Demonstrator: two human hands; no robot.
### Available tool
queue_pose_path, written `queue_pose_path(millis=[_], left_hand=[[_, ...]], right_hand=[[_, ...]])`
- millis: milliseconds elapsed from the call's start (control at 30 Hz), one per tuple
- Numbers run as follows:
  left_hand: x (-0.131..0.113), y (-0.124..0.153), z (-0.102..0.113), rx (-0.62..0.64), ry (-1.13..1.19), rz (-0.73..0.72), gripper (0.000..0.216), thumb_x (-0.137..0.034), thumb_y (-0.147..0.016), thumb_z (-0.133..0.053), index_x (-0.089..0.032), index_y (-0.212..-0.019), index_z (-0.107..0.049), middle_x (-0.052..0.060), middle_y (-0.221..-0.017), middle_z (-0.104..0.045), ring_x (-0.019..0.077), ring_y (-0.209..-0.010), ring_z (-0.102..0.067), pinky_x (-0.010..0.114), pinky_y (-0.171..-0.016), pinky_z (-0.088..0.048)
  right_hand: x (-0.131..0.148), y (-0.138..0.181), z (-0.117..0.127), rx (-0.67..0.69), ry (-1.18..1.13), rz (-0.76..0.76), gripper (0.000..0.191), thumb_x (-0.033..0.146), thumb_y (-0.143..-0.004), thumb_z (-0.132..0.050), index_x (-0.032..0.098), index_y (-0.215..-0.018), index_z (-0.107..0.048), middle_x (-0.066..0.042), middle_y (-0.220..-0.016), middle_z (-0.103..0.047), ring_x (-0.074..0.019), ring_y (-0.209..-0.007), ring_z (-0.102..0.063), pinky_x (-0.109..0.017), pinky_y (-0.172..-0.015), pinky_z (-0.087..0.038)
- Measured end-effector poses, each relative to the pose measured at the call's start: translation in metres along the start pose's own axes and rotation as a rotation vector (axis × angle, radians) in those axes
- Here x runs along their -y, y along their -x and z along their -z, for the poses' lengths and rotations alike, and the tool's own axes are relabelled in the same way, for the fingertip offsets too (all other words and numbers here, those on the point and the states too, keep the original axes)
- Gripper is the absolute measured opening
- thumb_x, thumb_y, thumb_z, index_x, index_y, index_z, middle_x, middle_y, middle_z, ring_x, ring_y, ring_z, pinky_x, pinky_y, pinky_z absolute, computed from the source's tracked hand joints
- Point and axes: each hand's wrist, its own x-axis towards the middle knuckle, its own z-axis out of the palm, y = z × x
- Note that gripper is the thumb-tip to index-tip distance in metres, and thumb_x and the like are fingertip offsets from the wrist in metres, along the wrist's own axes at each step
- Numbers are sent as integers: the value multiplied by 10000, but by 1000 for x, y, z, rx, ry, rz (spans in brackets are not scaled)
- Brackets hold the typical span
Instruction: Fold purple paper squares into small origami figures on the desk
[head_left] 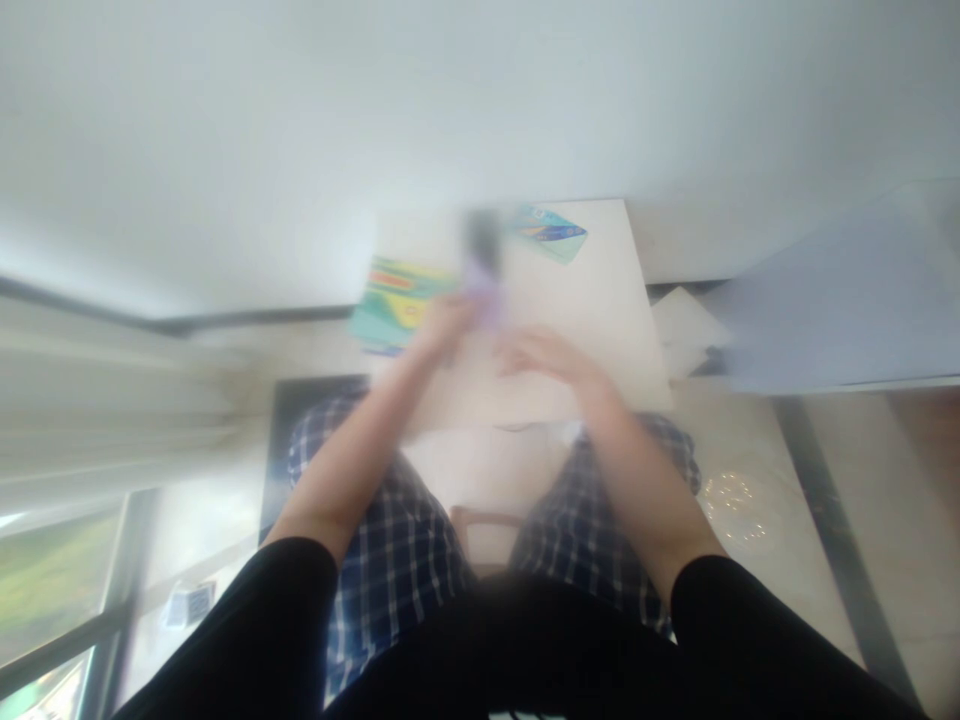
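Note:
The picture is smeared by motion. My left hand [444, 322] reaches over a small pale table [600, 300] and seems closed around a blurred upright thing [484, 265], dark on top and lilac below. My right hand [544, 358] hovers just right of it, fingers stretched toward it and apart, holding nothing. A green and yellow packet [390, 300] lies at the table's left edge beside my left hand. A teal card [551, 232] lies at the far side of the table.
A pale blue sheet or board [832, 310] juts in from the right. White papers [686, 335] lie between it and the table. My checked-trousered knees [405, 540] sit under the table's near edge. A window [60, 590] is at lower left.

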Motion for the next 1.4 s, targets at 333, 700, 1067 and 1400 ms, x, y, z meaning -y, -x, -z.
queue_pose_path(millis=[333, 700, 1067, 1400], left_hand=[[5, -4, 0, -33, 31, -12, 425, -592, -767, -686, -215, -940, -776, 48, -828, -744, 178, -704, -696, 211, -558, -524], [-3, 7, 3, 81, 165, -151, 351, -484, -725, -748, -183, -904, -775, 48, -914, -780, 234, -941, -733, 290, -813, -598], [-4, 12, -5, 104, 128, -58, 257, -389, -776, -739, -148, -864, -762, 32, -762, -755, 170, -735, -727, 186, -587, -565], [-6, 12, -3, 81, 103, -67, 332, -467, -718, -770, -166, -858, -776, 45, -802, -765, 185, -754, -722, 211, -633, -576]], right_hand=[[7, 6, 1, -24, 240, 97, 302, 428, -783, -780, 133, -733, -735, -38, -741, -755, -128, -624, -707, -254, -648, -626], [7, 2, 5, -79, 166, 102, 461, 589, -676, -804, 142, -780, -764, -54, -736, -733, -158, -695, -681, -331, -713, -622], [-13, -16, 0, -185, 324, 204, 452, 572, -654, -806, 127, -719, -762, -80, -712, -751, -215, -733, -710, -373, -775, -589], [9, 0, -5, -133, 285, 106, 182, 293, -711, -830, 131, -705, -747, -55, -678, -745, -173, -664, -723, -319, -711, -622]])
